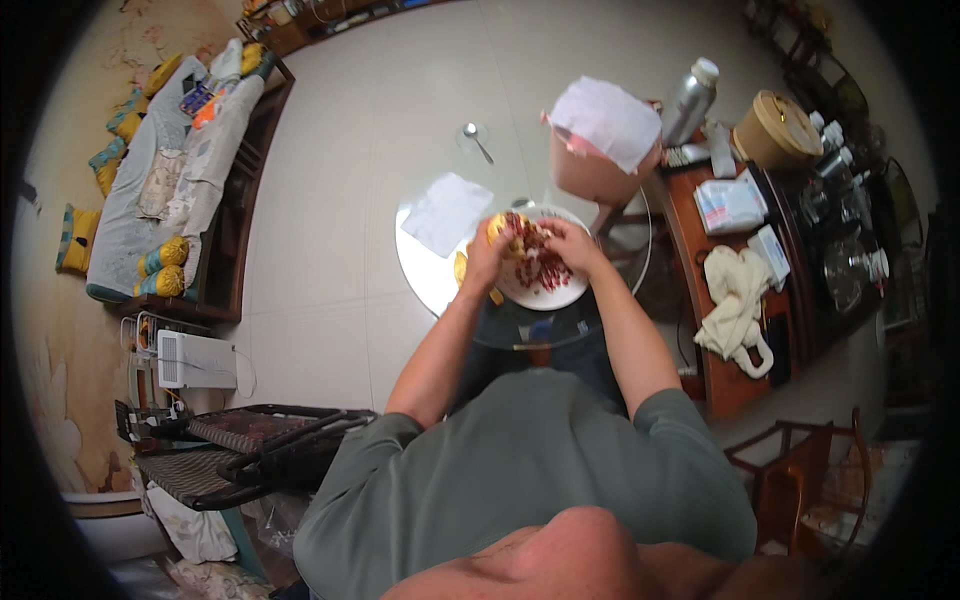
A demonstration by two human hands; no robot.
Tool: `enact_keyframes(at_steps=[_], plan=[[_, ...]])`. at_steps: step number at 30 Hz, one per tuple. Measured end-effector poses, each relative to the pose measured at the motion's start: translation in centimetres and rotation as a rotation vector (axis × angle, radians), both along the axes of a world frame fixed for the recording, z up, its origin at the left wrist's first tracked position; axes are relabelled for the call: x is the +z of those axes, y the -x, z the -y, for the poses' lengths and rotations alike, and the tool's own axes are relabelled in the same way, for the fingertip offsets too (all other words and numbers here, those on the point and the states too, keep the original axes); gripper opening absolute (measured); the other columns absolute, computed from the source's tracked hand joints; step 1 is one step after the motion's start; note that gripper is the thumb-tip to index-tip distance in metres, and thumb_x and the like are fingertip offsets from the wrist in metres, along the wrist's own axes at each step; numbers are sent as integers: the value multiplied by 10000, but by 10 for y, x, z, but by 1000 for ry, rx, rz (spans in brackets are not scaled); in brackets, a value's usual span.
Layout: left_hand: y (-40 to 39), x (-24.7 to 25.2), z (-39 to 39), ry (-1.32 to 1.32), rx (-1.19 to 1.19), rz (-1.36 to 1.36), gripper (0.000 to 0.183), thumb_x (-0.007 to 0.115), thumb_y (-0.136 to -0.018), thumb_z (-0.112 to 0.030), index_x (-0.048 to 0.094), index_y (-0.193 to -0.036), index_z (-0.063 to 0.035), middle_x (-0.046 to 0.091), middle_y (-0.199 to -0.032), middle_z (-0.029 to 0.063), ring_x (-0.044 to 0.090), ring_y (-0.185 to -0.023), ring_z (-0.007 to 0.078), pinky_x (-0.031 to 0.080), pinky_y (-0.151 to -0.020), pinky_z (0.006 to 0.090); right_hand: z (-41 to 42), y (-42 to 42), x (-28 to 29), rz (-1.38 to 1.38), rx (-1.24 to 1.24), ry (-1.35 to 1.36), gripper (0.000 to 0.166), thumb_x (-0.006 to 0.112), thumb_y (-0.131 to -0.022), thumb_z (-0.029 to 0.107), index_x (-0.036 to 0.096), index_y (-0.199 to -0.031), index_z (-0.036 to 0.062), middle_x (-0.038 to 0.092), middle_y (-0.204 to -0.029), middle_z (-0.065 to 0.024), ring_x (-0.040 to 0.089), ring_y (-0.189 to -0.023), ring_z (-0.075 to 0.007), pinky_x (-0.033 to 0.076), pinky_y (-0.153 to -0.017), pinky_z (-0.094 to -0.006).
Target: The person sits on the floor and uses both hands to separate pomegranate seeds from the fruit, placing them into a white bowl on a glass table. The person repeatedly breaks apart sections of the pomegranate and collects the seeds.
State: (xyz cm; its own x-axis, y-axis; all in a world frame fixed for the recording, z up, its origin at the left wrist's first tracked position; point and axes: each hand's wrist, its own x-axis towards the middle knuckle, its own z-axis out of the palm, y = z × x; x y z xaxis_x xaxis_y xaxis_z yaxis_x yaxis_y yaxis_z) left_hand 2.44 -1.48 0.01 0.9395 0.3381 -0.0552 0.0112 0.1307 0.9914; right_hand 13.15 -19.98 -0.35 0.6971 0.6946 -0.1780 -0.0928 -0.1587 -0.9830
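My left hand (486,259) grips a partly opened pomegranate (516,227) with yellow rind and dark red arils showing. My right hand (576,247) has its fingers on the fruit's exposed right side, where they partly cover it. Both hands are above a white plate (553,301), on which many loose red arils (546,274) lie. Pieces of yellow rind (460,268) rest beside the plate, close to my left wrist. Underneath is a round glass table (420,281).
A white paper sheet (442,217) and a spoon (475,139) on a small clear dish lie beyond my hands. A pink bucket (589,171), partly covered by white paper (607,116), stands at the right. Further right, a wooden cabinet (686,232) holds a metal bottle (688,101) and a cream cloth (731,292).
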Motion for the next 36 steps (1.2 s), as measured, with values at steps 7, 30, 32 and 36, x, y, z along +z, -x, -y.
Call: enact_keyframes(at_steps=[7, 30, 32, 36], plan=[[2, 23, 5, 398, -33, 33, 421, 504, -971, -318, 456, -1279, -35, 593, -1175, 114, 626, -1048, 230, 554, -877, 382, 12, -3, 5, -97, 37, -156, 505, 551, -861, -87, 502, -1359, -17, 617, -1236, -80, 616, -1057, -123, 511, -895, -260], [3, 24, 11, 456, -27, 43, 421, 501, -973, -295, 447, -1284, -15, 581, -1166, 128, 628, -1021, 209, 577, -832, 365, -4, 8, 5, -327, -80, -157, 332, 565, -929, 17, 567, -1262, 9, 674, -1020, -42, 660, -836, -100, 555, -763, -256], [4, 27, 12, 455, -16, 45, 414, 501, -975, -296, 448, -1272, -12, 578, -1170, 132, 631, -1014, 209, 579, -825, 358, -1, 9, 9, -349, -108, -171, 346, 558, -932, 19, 561, -1278, 11, 671, -1053, -52, 662, -884, -108, 553, -790, -260], [3, 26, 10, 428, -23, 36, 449, 502, -971, -364, 438, -1296, -61, 576, -1210, 122, 628, -1057, 241, 581, -845, 408, -3, 14, 20, -239, -109, -132, 392, 617, -926, 58, 540, -1307, 7, 663, -1094, -67, 653, -919, -121, 546, -808, -265]])
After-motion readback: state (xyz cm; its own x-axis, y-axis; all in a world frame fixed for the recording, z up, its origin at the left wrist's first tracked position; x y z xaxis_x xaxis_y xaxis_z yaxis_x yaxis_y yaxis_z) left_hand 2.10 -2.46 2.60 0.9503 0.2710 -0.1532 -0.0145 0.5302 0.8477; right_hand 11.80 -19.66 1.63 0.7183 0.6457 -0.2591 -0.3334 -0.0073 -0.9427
